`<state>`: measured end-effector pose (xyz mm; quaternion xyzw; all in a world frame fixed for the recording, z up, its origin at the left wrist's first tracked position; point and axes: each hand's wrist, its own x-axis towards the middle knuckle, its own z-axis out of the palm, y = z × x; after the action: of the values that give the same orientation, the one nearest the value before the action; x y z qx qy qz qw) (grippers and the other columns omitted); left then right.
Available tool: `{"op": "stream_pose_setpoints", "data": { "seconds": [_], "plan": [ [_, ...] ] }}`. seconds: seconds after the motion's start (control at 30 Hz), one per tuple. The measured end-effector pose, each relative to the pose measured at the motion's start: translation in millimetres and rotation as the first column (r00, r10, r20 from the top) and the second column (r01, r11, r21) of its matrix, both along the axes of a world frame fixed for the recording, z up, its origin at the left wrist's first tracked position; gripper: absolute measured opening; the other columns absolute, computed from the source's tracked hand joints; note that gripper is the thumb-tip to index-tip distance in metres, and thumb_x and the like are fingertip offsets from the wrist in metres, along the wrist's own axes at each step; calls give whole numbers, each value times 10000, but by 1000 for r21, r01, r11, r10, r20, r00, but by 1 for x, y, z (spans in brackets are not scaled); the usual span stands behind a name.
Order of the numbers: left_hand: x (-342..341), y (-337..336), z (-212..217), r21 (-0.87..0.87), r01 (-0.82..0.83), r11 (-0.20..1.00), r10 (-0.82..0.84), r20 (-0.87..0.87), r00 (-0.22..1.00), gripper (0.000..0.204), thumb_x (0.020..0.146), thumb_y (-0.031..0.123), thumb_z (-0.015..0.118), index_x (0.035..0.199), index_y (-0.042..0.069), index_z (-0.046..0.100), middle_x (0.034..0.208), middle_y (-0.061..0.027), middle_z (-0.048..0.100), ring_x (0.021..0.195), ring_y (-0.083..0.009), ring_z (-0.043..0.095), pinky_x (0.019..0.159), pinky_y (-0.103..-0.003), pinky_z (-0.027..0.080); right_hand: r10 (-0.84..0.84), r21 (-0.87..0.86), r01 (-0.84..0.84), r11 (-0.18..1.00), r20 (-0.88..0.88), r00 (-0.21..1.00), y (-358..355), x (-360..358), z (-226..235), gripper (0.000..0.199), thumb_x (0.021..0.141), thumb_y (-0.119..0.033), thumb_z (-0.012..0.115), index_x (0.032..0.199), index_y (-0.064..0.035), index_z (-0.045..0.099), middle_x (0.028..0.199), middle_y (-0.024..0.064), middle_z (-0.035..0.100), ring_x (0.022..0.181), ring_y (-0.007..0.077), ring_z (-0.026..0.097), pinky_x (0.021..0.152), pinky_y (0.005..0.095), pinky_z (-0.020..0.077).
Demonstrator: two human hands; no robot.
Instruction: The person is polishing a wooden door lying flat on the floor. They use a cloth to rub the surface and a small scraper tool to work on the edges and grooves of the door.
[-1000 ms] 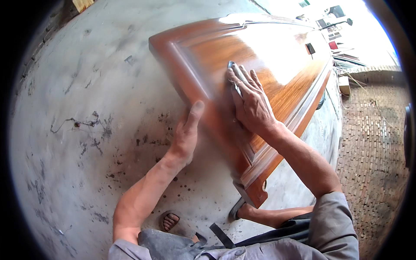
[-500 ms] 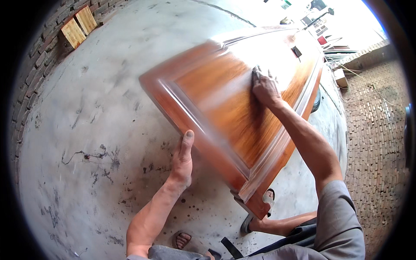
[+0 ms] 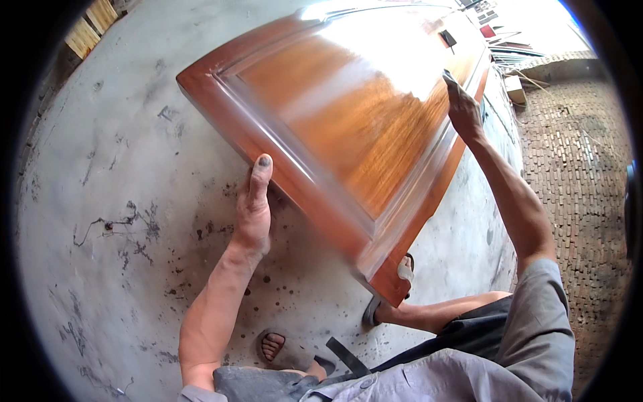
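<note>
A glossy red-brown wooden door (image 3: pixel 335 127) with raised moulding lies tilted in front of me. My left hand (image 3: pixel 253 208) holds its near-left edge, thumb up along the rim and the other fingers hidden beneath. At the right long edge is my right hand (image 3: pixel 464 110), with one dark-tipped digit reaching inward over the moulding. The rest of its fingers are hidden behind the hand and edge. A small dark rectangular fitting or cut-out (image 3: pixel 448 38) shows in the face of the door beyond my right hand. Bright glare washes out the far part.
Grey stained concrete floor (image 3: pixel 120 174) spreads under the door. A brick surface (image 3: pixel 569 174) lies on the right. Pale wooden boards (image 3: pixel 82 38) lean at the upper left. A box (image 3: pixel 515 90) and thin strips (image 3: pixel 516 50) lie at the far right. My sandalled foot (image 3: pixel 272 345) is below.
My right hand has gone from the middle of the door's face to its right edge. The door and my left hand appear higher and further left in the view.
</note>
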<state>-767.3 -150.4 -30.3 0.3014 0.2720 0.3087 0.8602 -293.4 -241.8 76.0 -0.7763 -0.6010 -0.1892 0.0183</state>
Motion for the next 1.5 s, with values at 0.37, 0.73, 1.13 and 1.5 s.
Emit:
{"op": "stream_pose_setpoints", "data": {
  "seconds": [0.37, 0.73, 1.13, 1.5],
  "plan": [
    [-1, 2, 19, -92, 65, 994, -59, 59, 996, 729, 1003, 606, 584, 1505, 95, 448, 1429, -39, 572, 1318, -198, 556, 1129, -399, 458, 188, 21, -187, 982, -150, 971, -16, -110, -31, 363, 1019, -101, 540, 1358, -5, 627, 1446, 224, 593, 1391, 384, 527, 1219, 502, 345],
    [-5, -1, 15, -99, -1, 995, -6, -69, 998, 720, 1016, 632, 539, 1498, 106, 445, 1402, -53, 583, 1288, -198, 573, 1103, -387, 484, 260, 20, -259, 966, -106, 960, -12, -71, -34, 388, 1001, -104, 541, 1369, 0, 611, 1428, 227, 611, 1347, 365, 582, 1208, 555, 350],
    [1, -5, 25, -106, 16, 994, -19, -20, 1000, 680, 1029, 605, 538, 1478, 98, 473, 1380, -35, 599, 1266, -188, 582, 1071, -372, 492, 344, -150, -325, 934, 123, 931, -17, -61, -28, 485, 983, -119, 487, 1449, 8, 538, 1449, 208, 590, 1388, 304, 546, 1243, 559, 312],
    [2, -8, 26, -126, -24, 992, 23, -4, 1000, 681, 1020, 597, 563, 1478, 101, 474, 1390, -36, 599, 1276, -198, 580, 1095, -385, 468, 302, -203, -346, 916, -217, 928, -26, -154, 1, 530, 960, -92, 590, 1480, -16, 523, 1514, 139, 563, 1495, 281, 425, 1277, 565, 247]
  ]
}}
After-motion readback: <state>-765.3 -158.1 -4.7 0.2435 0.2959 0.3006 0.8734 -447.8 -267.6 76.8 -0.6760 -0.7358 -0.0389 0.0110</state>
